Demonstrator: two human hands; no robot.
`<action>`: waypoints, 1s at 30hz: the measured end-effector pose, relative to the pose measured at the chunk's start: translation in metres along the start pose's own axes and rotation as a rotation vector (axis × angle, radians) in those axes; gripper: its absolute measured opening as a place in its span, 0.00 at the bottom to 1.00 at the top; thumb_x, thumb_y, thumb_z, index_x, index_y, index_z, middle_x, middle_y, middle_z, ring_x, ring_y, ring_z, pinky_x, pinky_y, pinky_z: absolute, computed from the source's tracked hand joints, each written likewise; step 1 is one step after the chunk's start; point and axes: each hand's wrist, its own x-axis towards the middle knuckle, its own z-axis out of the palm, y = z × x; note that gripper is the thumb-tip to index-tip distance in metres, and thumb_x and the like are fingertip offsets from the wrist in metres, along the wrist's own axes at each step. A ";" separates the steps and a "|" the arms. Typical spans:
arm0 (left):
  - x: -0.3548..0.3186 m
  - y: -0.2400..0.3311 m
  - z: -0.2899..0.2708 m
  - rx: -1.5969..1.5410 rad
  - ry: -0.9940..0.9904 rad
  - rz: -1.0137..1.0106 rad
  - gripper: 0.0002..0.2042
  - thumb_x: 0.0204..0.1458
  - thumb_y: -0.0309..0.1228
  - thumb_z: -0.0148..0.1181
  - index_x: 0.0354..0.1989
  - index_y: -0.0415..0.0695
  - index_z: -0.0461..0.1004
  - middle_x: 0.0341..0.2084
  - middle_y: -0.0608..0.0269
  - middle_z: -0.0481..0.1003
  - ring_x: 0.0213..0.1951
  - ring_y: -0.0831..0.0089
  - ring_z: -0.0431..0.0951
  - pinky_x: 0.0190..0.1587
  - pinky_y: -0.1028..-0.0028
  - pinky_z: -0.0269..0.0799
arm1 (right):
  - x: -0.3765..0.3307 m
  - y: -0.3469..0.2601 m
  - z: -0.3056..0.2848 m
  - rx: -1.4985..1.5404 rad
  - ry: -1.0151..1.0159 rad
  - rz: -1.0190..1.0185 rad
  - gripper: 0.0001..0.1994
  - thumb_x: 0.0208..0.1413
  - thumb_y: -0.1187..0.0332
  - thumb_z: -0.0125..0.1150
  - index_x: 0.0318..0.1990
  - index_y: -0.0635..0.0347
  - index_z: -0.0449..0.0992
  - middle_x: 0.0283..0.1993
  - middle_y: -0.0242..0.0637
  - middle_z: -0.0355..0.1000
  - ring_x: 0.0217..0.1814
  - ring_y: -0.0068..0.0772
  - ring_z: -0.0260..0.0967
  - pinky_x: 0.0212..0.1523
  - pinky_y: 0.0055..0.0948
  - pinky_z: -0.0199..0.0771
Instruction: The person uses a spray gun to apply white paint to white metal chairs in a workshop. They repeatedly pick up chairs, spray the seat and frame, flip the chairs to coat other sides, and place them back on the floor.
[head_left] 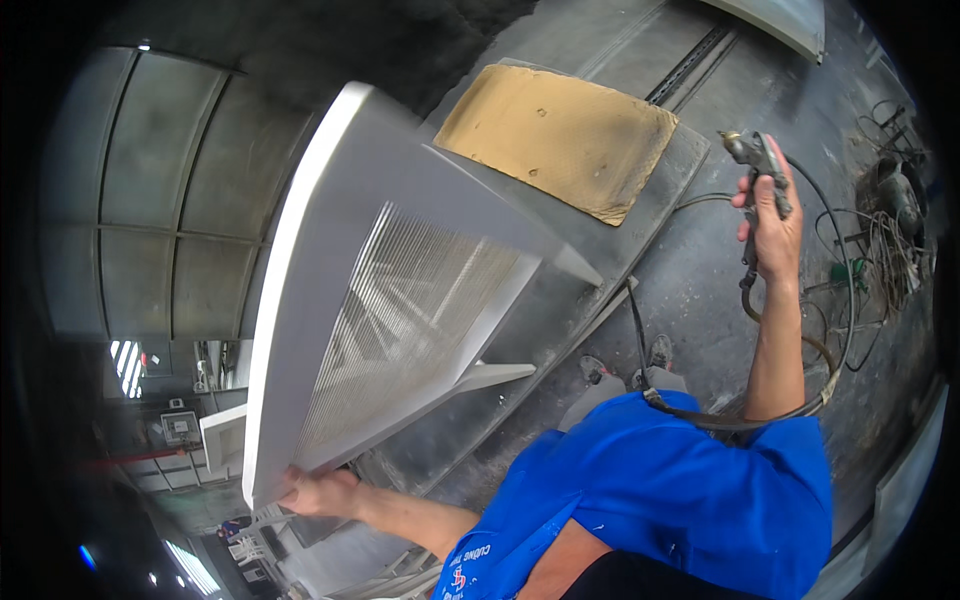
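My left hand (320, 492) grips the lower edge of a large white panel with a slatted grille (400, 300), which is tilted up on edge in front of me. My right hand (772, 220) is raised out to the right and is closed around a metal spray gun (758, 160), its nozzle pointing up and left, well apart from the panel. A dark hose (835, 340) loops from the gun down and back across my blue shirt (680, 490).
A brown sheet (560, 135) lies on a grey board (600, 270) behind the panel. Tangled cables and gear (890, 215) sit on the grey floor at the right. My shoes (625, 365) show below the panel. Other white panels (222, 435) stand at lower left.
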 end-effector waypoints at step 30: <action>-0.244 -0.322 0.003 0.016 -1.380 0.091 0.46 0.51 0.34 0.72 0.78 0.48 0.52 0.66 0.45 0.60 0.70 0.46 0.58 0.68 0.46 0.54 | -0.356 -0.089 0.353 -0.723 -0.515 -0.789 0.33 0.57 0.67 0.73 0.71 0.56 0.68 0.46 0.48 0.76 0.41 0.45 0.78 0.39 0.41 0.80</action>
